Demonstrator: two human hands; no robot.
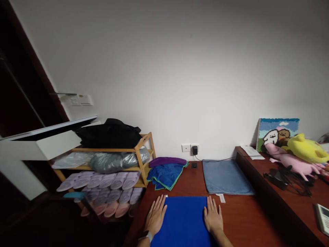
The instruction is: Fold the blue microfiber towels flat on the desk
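A bright blue cloth (185, 221) lies flat on the reddish-brown table, its lower part cut off by the picture's edge. My left hand (156, 215) rests flat along its left edge, fingers stretched forward, with a watch on the wrist. Along the right edge lies my right hand (213, 214), palm down and fingers extended. Both hands touch the cloth's sides and grip nothing. Beyond it are a crumpled blue cloth with green edging (167, 175), a purple cloth (168, 161) behind that one, and a flat grey-blue cloth (226, 178) to the right.
A wooden rack (141, 164) on the left holds several slippers (120, 180), plastic-wrapped items and a black bag (110, 133). A plugged-in charger (195, 150) trails a cable. On the raised right-hand surface are plush toys (305, 149), a picture (279, 132) and a calculator (322, 218).
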